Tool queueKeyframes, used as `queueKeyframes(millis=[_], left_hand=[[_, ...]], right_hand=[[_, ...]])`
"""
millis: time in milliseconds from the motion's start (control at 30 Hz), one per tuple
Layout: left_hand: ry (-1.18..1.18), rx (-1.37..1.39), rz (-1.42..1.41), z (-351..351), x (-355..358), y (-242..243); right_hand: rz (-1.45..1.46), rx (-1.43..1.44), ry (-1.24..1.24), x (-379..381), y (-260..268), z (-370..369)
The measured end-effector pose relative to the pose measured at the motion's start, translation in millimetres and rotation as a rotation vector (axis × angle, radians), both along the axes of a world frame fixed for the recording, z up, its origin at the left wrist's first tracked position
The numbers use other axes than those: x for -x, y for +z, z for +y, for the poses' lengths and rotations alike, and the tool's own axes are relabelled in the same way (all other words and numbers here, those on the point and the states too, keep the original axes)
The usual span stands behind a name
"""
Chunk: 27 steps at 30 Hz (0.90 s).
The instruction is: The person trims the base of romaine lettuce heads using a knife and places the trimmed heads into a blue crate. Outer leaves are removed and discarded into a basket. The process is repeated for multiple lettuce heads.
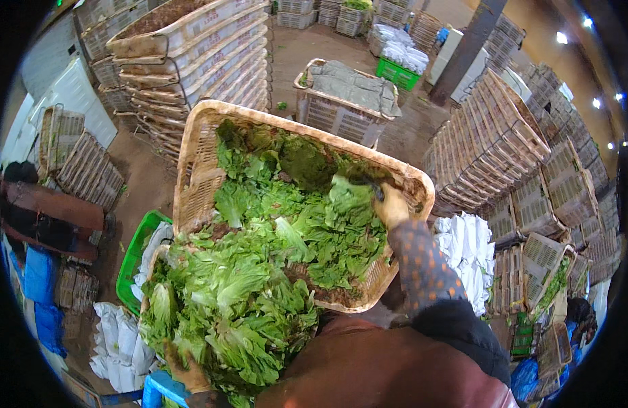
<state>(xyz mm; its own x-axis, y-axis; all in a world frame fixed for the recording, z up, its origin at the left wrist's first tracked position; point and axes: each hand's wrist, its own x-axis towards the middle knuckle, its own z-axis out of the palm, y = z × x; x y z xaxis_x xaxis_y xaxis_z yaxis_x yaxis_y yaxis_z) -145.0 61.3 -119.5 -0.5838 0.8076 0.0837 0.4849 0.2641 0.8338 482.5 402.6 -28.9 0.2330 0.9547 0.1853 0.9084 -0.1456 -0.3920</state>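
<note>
My right hand [393, 205], below a dotted sleeve, is at the right inner side of a large dirty plastic crate [303, 127]. Its fingers curl round a small dark object [378, 192], blurred, perhaps a tool's handle, beside a pale green leaf [350, 196]. Loose green leaves [257, 194] lie in the crate. Nearer me, a heap of leafy lettuce [242, 306] overlaps the crate's near left part and mostly hides a second container [149, 270]. My left hand [186, 367] touches the heap's lower left edge; leaves partly hide its fingers, so its grip is unclear.
Tall crate stacks [212, 61] stand behind and at the right [490, 143]. A cloth-covered crate [344, 115] is beyond. A green crate [140, 255] and a blue stool [163, 387] are at left; white bundles [464, 260] lie right. Another person [53, 217] is at far left.
</note>
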Motion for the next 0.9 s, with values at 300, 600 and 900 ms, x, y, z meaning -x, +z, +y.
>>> queueKeyframes(millis=[300, 600, 900], left_hand=[[-0.343, -0.178, -0.115, 52, -174, 73], [-0.514, 0.007, -0.252, 68, -231, 113], [-0.482, 0.028, -0.725, 13, -139, 115]], right_hand=[[0.179, 0.101, 0.247, 30, -26, -30], [0.045, 0.24, 0.461, 129, 90, -56], [0.521, 0.356, 1.26, 212, 122, -132]])
